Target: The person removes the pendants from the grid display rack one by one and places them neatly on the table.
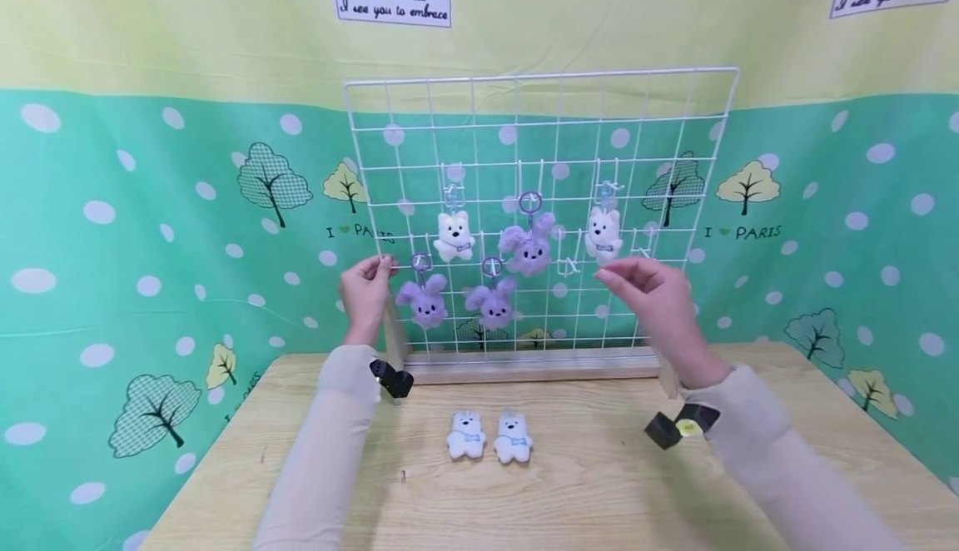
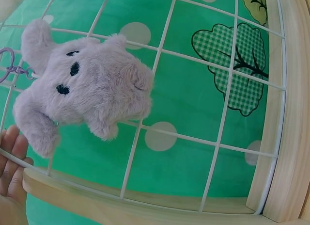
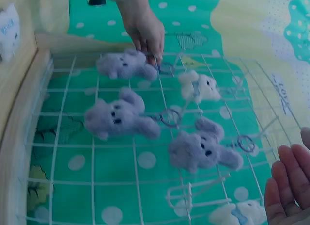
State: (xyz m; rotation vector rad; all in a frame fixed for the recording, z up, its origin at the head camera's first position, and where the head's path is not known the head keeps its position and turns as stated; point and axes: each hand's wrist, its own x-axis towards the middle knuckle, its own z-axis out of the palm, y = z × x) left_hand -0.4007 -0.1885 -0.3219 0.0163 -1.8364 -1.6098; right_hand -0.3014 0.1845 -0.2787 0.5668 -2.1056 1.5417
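My left hand (image 1: 366, 291) grips the left edge of a white wire grid rack (image 1: 539, 80), beside a purple plush bunny keychain (image 1: 425, 305). That bunny fills much of the left wrist view. In front of the rack's right half is my right hand (image 1: 659, 293), its fingertips just below a hanging white plush bear keychain (image 1: 603, 235). The right wrist view shows the fingers (image 3: 286, 179) of that hand extended with nothing in them. Two more purple bunnies (image 1: 530, 250) (image 1: 494, 308) and another white bear (image 1: 454, 236) hang from hooks on the grid.
Two white bear keychains (image 1: 467, 435) (image 1: 513, 437) lie side by side on the wooden table (image 1: 584, 484). Bare white hooks (image 1: 568, 266) stick out of the rack's lower row. A wooden base (image 1: 524, 364) carries the rack, and a green dotted curtain (image 1: 187, 243) hangs behind it.
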